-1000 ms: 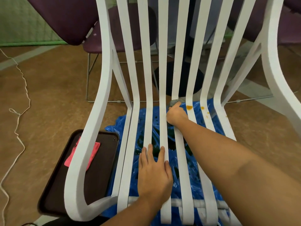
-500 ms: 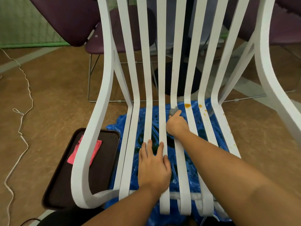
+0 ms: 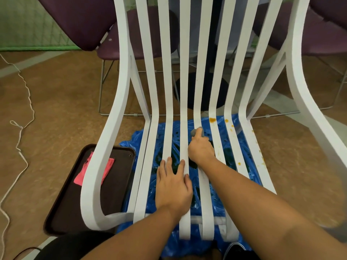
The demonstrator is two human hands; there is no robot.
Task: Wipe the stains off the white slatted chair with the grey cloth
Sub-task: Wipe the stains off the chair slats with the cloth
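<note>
Forearms [image 3: 262,201] are bare down to the left hand [image 3: 173,186] and right hand [image 3: 201,149]; black clothing [image 3: 75,246] covers the lap, beside a white-edged black shoe [image 3: 234,249]

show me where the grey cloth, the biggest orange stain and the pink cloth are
grey cloth [image 3: 194,131]: head view, its exposed far end
biggest orange stain [image 3: 212,120]: head view, centre of the blot
pink cloth [image 3: 108,164]: head view, its right-hand corner

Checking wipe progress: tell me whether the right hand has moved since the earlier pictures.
Yes. The right hand, gripping the cloth, has slid along its slat toward the person, farther from the orange stain.
</note>
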